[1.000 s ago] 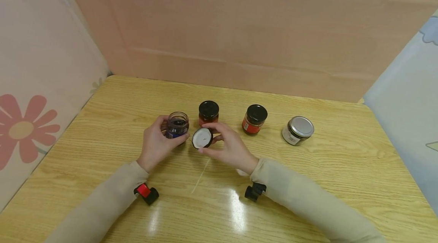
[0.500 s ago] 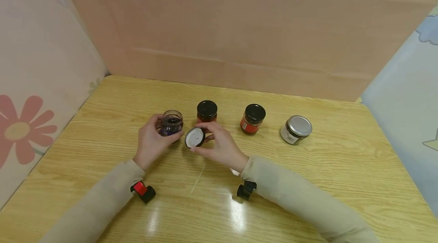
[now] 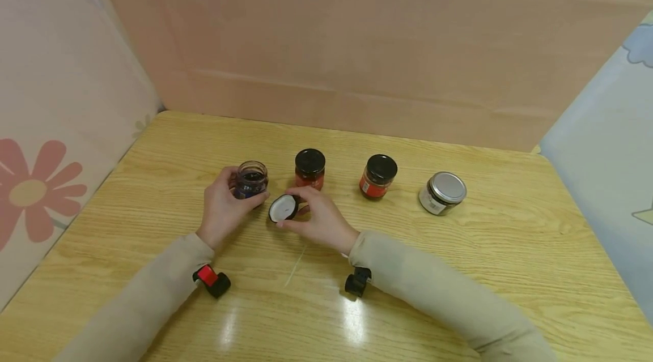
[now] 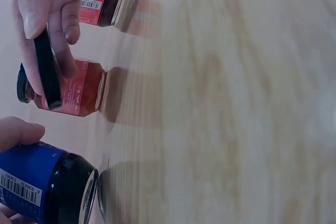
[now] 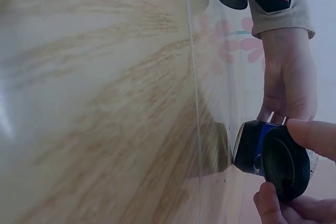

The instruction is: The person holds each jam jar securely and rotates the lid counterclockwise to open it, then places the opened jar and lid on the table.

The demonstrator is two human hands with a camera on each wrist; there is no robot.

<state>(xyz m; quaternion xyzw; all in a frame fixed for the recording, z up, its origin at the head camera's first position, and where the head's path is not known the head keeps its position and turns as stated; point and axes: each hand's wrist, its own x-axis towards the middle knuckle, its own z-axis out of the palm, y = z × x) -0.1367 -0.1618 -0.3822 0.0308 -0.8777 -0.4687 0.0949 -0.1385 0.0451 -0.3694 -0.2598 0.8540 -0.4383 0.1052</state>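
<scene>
Pinkish-brown backdrop (image 3: 326, 39) fills the far side of the scene, behind a wood-grain table (image 3: 510, 248) that catches glare near its front. To the left stands a pale wall (image 3: 61, 67) with a large red flower (image 3: 30, 192) printed on it, and to the right a light-blue wall (image 3: 597, 124). Two beige sleeves (image 3: 148, 294) reach in from the near edge. From them come the left hand (image 3: 221, 209), its fingers wrapped round an uncapped glass jar (image 3: 251, 183), and the right hand (image 3: 323, 220), part-closed, pinching a lid between thumb and fingers. That uncapped jar is upright, dark inside, its base at the tabletop or just above it; I can't tell which. Farther right along the table stand a silver-lidded jar (image 3: 442, 194) with a pale label, a black-lidded jar (image 3: 378, 178) with a red label, and, nearest the hands, a second black-lidded jar (image 3: 310, 166), red-labelled too, just behind the lid. Each wrist carries a small black camera (image 3: 216, 284), the left one with a red patch. The lid (image 3: 283, 209) is tilted, raised above the table beside the uncapped jar and apart from it, white inside and black outside. On that jar's blue label (image 4: 37, 161) is a barcode (image 4: 20, 188).
</scene>
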